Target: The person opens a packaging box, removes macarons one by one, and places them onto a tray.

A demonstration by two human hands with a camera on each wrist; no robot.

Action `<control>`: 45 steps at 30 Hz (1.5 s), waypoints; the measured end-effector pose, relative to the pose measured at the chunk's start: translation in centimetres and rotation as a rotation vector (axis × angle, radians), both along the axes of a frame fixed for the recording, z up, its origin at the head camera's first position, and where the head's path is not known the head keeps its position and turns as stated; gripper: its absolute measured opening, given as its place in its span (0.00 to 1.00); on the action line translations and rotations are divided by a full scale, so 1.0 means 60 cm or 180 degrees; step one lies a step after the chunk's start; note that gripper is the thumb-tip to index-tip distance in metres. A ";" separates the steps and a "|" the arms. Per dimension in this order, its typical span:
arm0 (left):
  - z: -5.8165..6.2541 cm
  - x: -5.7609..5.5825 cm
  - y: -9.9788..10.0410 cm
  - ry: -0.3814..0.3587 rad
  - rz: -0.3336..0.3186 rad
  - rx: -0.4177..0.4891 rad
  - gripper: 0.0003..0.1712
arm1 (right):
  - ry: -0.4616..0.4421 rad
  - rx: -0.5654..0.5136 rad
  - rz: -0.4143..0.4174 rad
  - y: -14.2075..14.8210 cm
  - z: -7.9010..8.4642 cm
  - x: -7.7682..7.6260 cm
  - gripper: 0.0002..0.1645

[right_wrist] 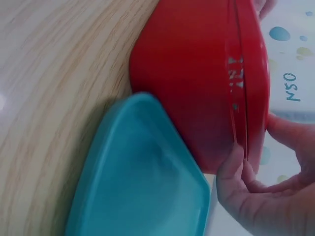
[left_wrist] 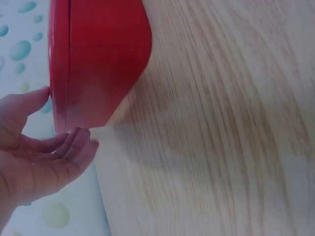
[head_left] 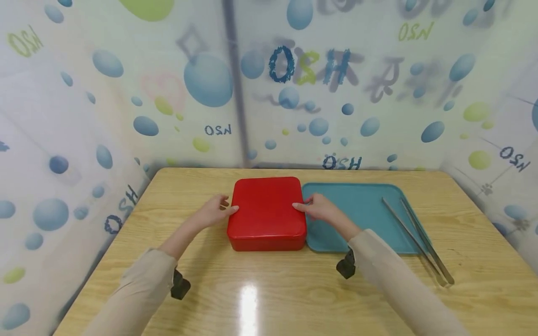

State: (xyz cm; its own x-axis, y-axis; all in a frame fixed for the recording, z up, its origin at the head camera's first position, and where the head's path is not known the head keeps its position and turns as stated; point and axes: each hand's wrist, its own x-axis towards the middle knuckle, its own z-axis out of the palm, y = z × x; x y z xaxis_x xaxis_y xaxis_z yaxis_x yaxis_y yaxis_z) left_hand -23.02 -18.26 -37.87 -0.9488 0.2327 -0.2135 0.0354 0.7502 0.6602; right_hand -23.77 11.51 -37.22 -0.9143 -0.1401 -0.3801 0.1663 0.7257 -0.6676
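A red square box [head_left: 269, 244] with rounded corners stands on the table, its red lid [head_left: 266, 205] seated on top. The left hand [head_left: 215, 211] is at the lid's left side, thumb on the top surface and the other fingers bent at the side. In the left wrist view, those fingertips [left_wrist: 81, 135] sit right by the lid's rim. At the opposite side, the right hand [head_left: 320, 208] pinches the lid's edge, thumb above. The right wrist view shows its fingers [right_wrist: 235, 160] along the thin seam between lid and box.
A blue-green tray [head_left: 357, 210] lies right beside the box on the right. Long metal tongs [head_left: 416, 238] rest across its right side, with their end over the wooden table [head_left: 269, 294]. A patterned wall covering [head_left: 269, 116] rises behind the table.
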 end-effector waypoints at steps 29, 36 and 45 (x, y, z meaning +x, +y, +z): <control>0.020 -0.006 0.017 -0.0914 0.0924 0.1076 0.34 | -0.0597 -0.0985 -0.0616 -0.015 0.018 0.005 0.36; 0.026 -0.011 0.024 -0.1042 0.0862 0.1533 0.31 | -0.0592 -0.1004 -0.0612 -0.011 0.007 0.003 0.30; 0.027 -0.010 0.022 -0.1057 0.0886 0.1948 0.32 | -0.0700 -0.1206 -0.0701 0.000 0.019 0.001 0.25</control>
